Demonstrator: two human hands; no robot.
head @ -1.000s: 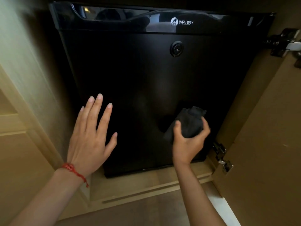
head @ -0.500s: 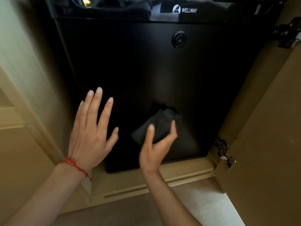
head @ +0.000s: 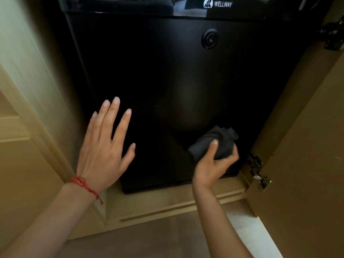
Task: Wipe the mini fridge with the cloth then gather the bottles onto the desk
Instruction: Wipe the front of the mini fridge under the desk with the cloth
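Observation:
A black mini fridge (head: 167, 75) with its door closed fills a wooden cabinet; a round lock sits near its top right. My right hand (head: 214, 164) holds a bunched dark cloth (head: 217, 142) pressed against the lower right of the fridge door. My left hand (head: 104, 146), with a red string bracelet on the wrist, is spread flat with fingers apart at the door's lower left; whether it touches the door I cannot tell. No bottles are in view.
The cabinet's open wooden door (head: 307, 155) stands at the right with metal hinges (head: 257, 172). A wooden frame panel (head: 24, 127) runs down the left. The cabinet's wooden base lip (head: 176, 203) lies below the fridge, with carpet in front of it.
My right hand with the cloth swept left across the bottom of the door, then back to the lower right corner. The left hand has stayed in place.

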